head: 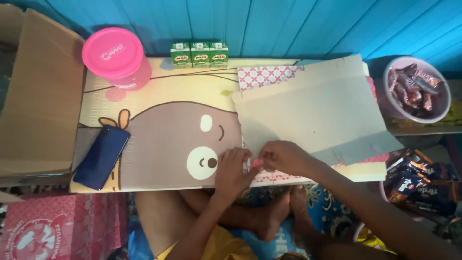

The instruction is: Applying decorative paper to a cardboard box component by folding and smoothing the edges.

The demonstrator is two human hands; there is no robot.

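Two containers are seen: a lidded pink tub (116,56) at the far left and, at the far right, a clear bowl (391,107) filled with wrapped sweets (412,91). Three small green drink cartons (199,54) are lined up along the far edge of the low table (159,98). A blue phone (101,157) lies near left. At the near edge, the grey card sheet (308,115) with pink patterned wrapping paper (266,76) is pressed by both hands: left hand (233,169) and right hand (285,157), fingers curled closed on its edge.

Phone (101,157) left of hands (257,163)
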